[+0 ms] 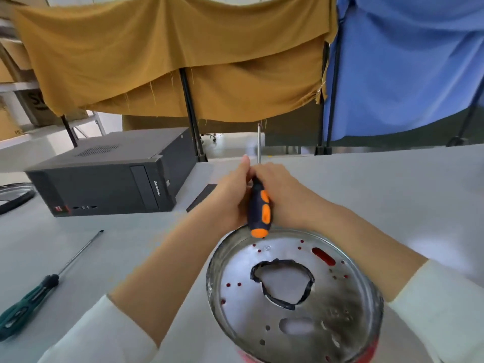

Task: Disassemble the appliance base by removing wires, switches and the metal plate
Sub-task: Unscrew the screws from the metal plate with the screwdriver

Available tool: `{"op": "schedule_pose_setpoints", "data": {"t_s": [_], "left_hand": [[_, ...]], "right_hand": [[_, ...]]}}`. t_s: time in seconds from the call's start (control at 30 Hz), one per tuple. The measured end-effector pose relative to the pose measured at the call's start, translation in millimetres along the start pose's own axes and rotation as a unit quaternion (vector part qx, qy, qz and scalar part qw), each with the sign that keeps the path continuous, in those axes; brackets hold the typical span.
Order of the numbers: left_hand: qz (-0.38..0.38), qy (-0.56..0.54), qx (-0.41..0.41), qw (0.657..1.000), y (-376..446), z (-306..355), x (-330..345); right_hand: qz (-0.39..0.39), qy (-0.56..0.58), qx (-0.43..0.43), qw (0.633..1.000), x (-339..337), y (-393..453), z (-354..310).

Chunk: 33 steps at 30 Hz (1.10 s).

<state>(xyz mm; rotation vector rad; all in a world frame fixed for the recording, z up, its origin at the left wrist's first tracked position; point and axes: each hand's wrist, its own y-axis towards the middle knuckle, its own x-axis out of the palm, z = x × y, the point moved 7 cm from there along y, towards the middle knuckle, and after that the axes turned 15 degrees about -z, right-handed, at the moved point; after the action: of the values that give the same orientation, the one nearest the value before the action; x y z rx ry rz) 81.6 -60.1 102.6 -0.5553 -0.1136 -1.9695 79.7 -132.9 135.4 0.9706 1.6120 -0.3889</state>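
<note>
Head view: both hands share one grip on the orange-and-navy screwdriver [259, 205], left hand [230, 197] and right hand [277, 189] curled round its handle, shaft pointing up and away. The appliance base [293, 297], metal plate upward, lies just below, nearer the person.

A pale grey surface [366, 184] is seen. On it are laid a dark computer case [110, 176] at far left, a green-handled screwdriver [39, 292] at near left, and the round appliance base [293, 297], metal plate [262, 310] upward, in front.
</note>
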Motion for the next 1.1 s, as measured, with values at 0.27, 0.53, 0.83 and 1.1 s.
{"op": "schedule_pose_setpoints", "data": {"t_s": [0.27, 0.53, 0.83, 1.1], "left_hand": [[0.082, -0.122, 0.045, 0.988, -29, -24, 5], [0.085, 0.161, 0.055, 0.982, -25, -17, 16], [0.041, 0.596, -0.041, 0.801, -37, -38, -40], [0.087, 0.553, -0.022, 0.828, -37, -39, -56]], "right_hand": [[-0.014, 0.285, 0.212, 0.935, 9, -29, 2], [-0.001, 0.372, 0.182, 0.910, 16, -61, 1], [0.159, 0.177, 0.395, 0.887, -1, -170, 139], [0.044, 0.035, 0.509, 0.859, 42, -196, 186]]}}
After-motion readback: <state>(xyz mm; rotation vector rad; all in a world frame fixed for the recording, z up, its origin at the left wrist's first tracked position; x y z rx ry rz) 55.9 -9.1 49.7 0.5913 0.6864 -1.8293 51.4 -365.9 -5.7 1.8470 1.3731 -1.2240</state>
